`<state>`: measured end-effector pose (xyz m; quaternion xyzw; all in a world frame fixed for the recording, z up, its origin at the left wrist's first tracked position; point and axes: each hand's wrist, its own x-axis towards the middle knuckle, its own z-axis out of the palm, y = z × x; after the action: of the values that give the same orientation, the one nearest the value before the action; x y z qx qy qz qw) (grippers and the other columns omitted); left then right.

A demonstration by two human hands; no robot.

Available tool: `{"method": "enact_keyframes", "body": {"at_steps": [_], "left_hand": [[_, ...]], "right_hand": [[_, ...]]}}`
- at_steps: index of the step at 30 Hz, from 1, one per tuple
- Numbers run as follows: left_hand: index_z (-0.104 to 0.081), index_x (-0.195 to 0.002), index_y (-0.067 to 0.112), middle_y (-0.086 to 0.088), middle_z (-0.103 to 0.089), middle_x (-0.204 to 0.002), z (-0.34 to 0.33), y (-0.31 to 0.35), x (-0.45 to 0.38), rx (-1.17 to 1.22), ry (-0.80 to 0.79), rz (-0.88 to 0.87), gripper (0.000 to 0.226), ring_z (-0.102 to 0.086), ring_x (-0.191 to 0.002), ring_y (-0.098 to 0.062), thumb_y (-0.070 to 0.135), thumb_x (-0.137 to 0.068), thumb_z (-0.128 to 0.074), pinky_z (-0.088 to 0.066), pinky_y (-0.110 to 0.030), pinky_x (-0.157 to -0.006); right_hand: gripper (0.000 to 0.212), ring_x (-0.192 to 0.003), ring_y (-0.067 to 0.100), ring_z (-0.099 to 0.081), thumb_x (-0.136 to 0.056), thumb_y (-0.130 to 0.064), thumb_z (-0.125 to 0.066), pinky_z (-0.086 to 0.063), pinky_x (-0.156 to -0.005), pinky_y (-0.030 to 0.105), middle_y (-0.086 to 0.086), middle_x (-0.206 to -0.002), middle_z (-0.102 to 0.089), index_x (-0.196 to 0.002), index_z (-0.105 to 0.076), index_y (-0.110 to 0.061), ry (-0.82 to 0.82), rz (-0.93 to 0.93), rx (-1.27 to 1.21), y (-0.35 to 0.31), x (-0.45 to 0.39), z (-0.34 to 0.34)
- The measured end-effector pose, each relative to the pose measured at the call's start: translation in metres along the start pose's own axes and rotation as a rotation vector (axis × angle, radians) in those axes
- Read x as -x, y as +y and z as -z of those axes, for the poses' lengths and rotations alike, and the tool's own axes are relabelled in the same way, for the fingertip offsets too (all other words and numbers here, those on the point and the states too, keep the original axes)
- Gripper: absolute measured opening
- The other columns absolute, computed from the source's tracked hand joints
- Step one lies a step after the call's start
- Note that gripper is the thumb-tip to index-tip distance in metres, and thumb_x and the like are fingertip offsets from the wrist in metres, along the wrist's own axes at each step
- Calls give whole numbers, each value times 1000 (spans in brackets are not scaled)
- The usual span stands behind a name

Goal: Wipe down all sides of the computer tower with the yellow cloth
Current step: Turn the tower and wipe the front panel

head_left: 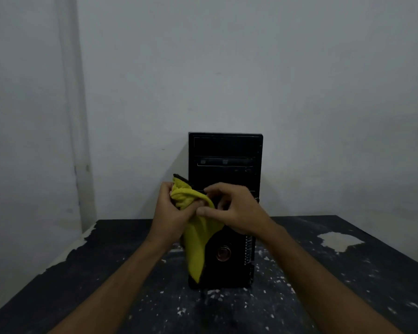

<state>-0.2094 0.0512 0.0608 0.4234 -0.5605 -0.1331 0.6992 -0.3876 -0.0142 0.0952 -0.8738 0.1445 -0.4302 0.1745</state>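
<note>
Both hands [203, 210] bunch yellow cloth [197, 235] before tower [227, 153]

A yellow cloth [198, 239] with a dark edge is hanging between the hands, a black computer tower [225, 165] is showing behind them, and a black, white-flecked tabletop [106, 273] is lying beneath.

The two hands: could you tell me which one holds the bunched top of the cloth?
The left hand grips the yellow cloth bunch; the right hand only pinches its edge.
</note>
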Motion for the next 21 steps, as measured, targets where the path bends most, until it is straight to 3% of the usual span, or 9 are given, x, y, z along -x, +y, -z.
{"method": "enact_keyframes", "body": {"at_steps": [2,4,6,8,13,15,17,20,21], "left_hand": [[-50,-107,10,-8,-65,-95,2,7,-5,82,-38,97,58,-71,-81,-13,28,-70,-91,-57,-26,-64],[-52,-112,9,-10,-68,-100,8,10,-11,181,-73,178,74,-73,-87,-15,38,-58,-94,-59,-28,-70],[-55,-114,8,-10,-70,-103,14,11,-15,287,-96,235,93,-73,-96,-21,51,-45,-100,-60,-33,-77],[-57,-112,7,-10,-72,-102,17,16,-15,377,-124,265,94,-73,-96,-24,55,-43,-101,-61,-35,-77],[-46,-117,12,-18,-73,-113,19,17,-22,367,-42,292,86,-75,-90,-23,19,-52,-101,-61,-32,-70],[-44,-123,19,-13,-77,-107,21,16,-23,314,-86,328,110,-76,-89,-25,30,-33,-106,-61,-33,-68],[-49,-127,20,-11,-78,-105,23,17,-22,264,-175,406,122,-77,-90,-29,38,-21,-107,-63,-37,-67],[-63,-127,23,-6,-75,-109,36,16,-26,-26,-311,402,94,-75,-89,-26,47,-44,-100,-63,-43,-76],[-71,-117,27,-2,-73,-99,43,15,-28,-191,-336,333,73,-72,-78,-22,57,-54,-92,-59,-40,-68]], "right_hand": [[33,-87,15,-69,-88,-40,-78,-59,-75,41,-3,-98,-73,-112,-73,-18,-87,-34,-89,-5,-2,-3],[18,-84,18,-70,-93,-28,-74,-59,-73,44,1,-90,-74,-103,-76,-14,-92,-35,-145,-8,-4,1],[9,-73,12,-65,-96,-18,-69,-54,-64,35,1,-81,-71,-99,-76,-12,-59,-55,-137,-8,-8,10],[10,-65,7,-57,-99,-15,-65,-46,-58,26,1,-74,-64,-98,-74,-12,-32,-111,-135,-5,-11,19],[18,-76,15,-68,-101,-24,-63,-54,-65,33,2,-84,-71,-96,-74,-10,53,-271,-249,11,-7,34],[26,-81,29,-70,-100,-32,-65,-56,-69,48,12,-89,-73,-97,-74,-8,83,-319,-226,17,-4,38],[35,-80,33,-71,-97,-38,-66,-57,-69,49,19,-91,-73,-98,-74,-4,88,-353,-217,21,1,41],[42,-73,26,-70,-92,-45,-69,-56,-65,39,17,-85,-74,-93,-76,-3,25,-393,-223,22,8,42],[44,-70,23,-70,-91,-46,-71,-54,-63,36,17,-83,-73,-92,-75,-2,14,-406,-224,23,9,42]]}}
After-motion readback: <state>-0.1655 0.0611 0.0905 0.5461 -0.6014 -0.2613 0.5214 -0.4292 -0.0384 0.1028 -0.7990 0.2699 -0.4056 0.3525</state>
